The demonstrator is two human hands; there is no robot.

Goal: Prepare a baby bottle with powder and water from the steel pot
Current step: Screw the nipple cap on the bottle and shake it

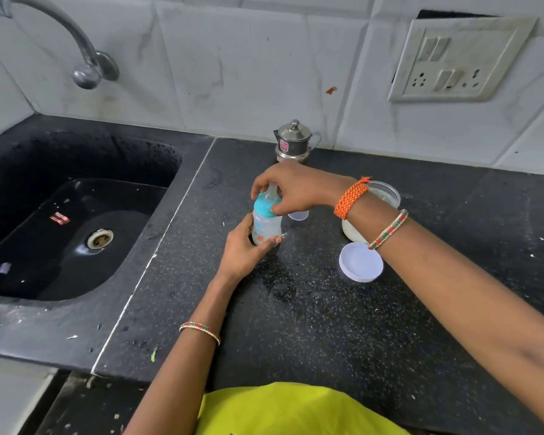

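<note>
A small clear baby bottle (pixel 266 226) with a teal collar and teat stands upright on the black speckled counter (pixel 311 324). My left hand (pixel 245 249) wraps around its lower body. My right hand (pixel 292 189) grips the teal collar and teat from above. Behind them, near the wall, stands a small lidded steel pot (pixel 294 142). The clear powder container (pixel 380 196) sits to the right, partly hidden by my right wrist, and its white round lid (pixel 361 262) lies flat on the counter beside it. A clear bottle cap (pixel 298 215) peeks out under my right hand.
A black sink (pixel 69 233) with a drain lies to the left, under a steel tap (pixel 85 67). A switch and socket plate (pixel 459 61) is on the tiled wall at the right. Water drops and white specks dot the counter.
</note>
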